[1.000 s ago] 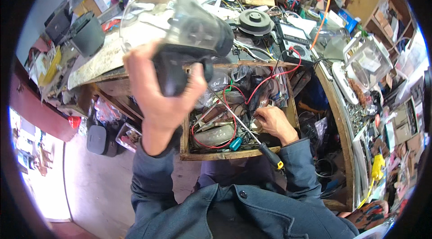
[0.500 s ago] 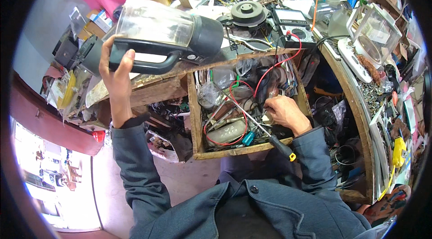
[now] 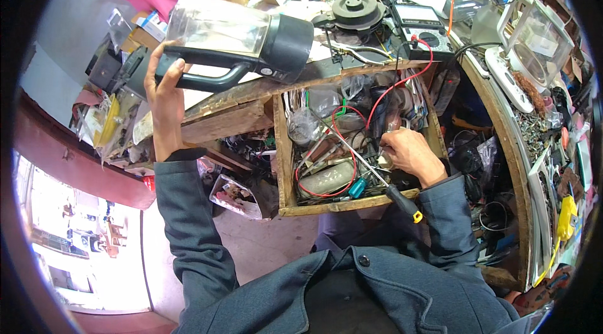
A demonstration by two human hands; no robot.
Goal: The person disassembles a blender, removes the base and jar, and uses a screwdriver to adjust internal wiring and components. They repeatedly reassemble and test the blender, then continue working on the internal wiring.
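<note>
My left hand (image 3: pixel 164 92) is wrapped round the black handle of a blender jug (image 3: pixel 226 27), which has a clear body and a black base. The jug lies tilted on its side above the bench edge. My right hand (image 3: pixel 409 152) reaches into an open wooden drawer (image 3: pixel 339 209) with its fingers bent together. Whatever lies between those fingertips is hidden. Inside the drawer, near that hand, are a long screwdriver (image 3: pixel 402 201) with a black and yellow handle, a teal-handled tool (image 3: pixel 358 187), a red wire (image 3: pixel 300 178) and a grey rounded object (image 3: pixel 328 178).
On the cluttered bench stand a round dark motor-like part (image 3: pixel 357 11), a multimeter (image 3: pixel 424 35) and another clear jug (image 3: pixel 541 38). A white power strip (image 3: pixel 507 82) lies at the right. Below the bench sits an open box (image 3: pixel 237 197). A yellow tool (image 3: pixel 566 218) is at far right.
The whole view has shifted slightly, with the bench and drawer now a little farther right. Both hands stay in much the same places, the left still on the jug handle.
</note>
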